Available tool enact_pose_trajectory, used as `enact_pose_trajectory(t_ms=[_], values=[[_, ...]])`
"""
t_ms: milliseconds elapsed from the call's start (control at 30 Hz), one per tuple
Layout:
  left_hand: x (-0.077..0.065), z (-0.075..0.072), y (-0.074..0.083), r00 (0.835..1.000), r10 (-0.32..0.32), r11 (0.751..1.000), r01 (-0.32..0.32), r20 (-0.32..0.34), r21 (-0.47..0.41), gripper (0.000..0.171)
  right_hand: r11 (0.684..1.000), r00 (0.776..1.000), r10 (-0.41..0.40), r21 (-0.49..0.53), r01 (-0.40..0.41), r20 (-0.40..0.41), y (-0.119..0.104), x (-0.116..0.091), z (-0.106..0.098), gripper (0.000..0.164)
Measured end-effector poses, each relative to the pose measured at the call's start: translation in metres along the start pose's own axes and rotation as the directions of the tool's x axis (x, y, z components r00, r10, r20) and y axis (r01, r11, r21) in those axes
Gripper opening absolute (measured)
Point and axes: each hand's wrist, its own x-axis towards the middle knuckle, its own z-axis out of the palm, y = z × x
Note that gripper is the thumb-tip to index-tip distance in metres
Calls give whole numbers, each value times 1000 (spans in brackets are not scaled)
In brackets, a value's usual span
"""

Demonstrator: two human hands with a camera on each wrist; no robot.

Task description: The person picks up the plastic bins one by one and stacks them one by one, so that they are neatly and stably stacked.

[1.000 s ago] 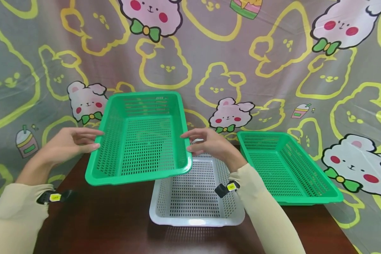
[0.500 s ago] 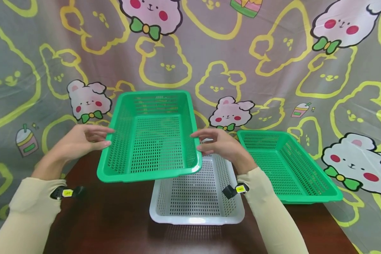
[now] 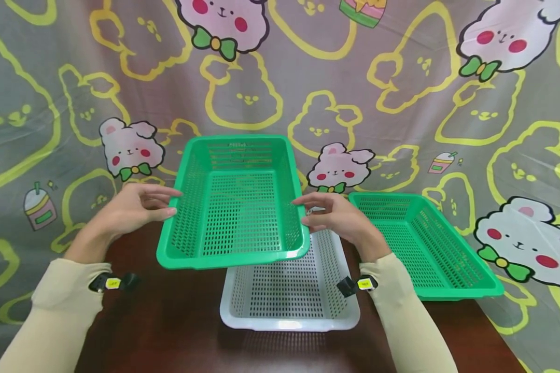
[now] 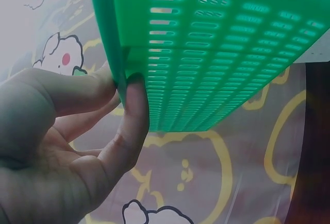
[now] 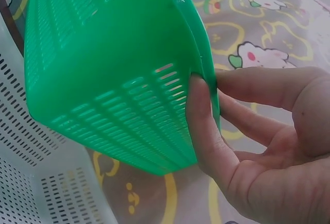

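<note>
A green perforated plastic basket (image 3: 242, 207) is held up in the air between both hands, its near side tilted down so the inside faces the head camera. My left hand (image 3: 133, 210) pinches its left rim, and in the left wrist view the thumb (image 4: 135, 100) presses the outer wall under the lip. On the opposite rim my right hand (image 3: 338, 217) pinches likewise, its thumb (image 5: 200, 105) below the lip in the right wrist view. Below and slightly right stands a white perforated basket (image 3: 289, 324) on the table, its far left part hidden behind the held basket.
Another green basket (image 3: 457, 294) sits on the right of the dark brown table (image 3: 168, 331), beyond the right forearm. A curtain (image 3: 247, 98) with cartoon rabbits hangs close behind the table. Each wrist wears a small strapped camera.
Both hands have carried the green basket steadily to the right, so it overlaps more of the white basket in the head view. The white basket and the other green basket have stayed put.
</note>
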Motion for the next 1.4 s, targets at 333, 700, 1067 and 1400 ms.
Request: enact_pose_trajectory(t_ms=[333,700,1067,1400], values=[[3,9,6,1000,25,1000,-25,9,-11,51,998,998,-55,6,55,10,6,-10,-9,45],[7,19,16,999,49,999,-49,16,-23,47,999,1000,-26,-27,26,-2,15,-24,-19,45],[8,30,22,998,42,998,-40,37,-42,47,1000,1000,-18,-21,18,-1,21,-35,-26,48],[11,39,27,997,62,995,-58,52,-75,45,1000,1000,-22,-6,22,-8,28,-45,-32,48]])
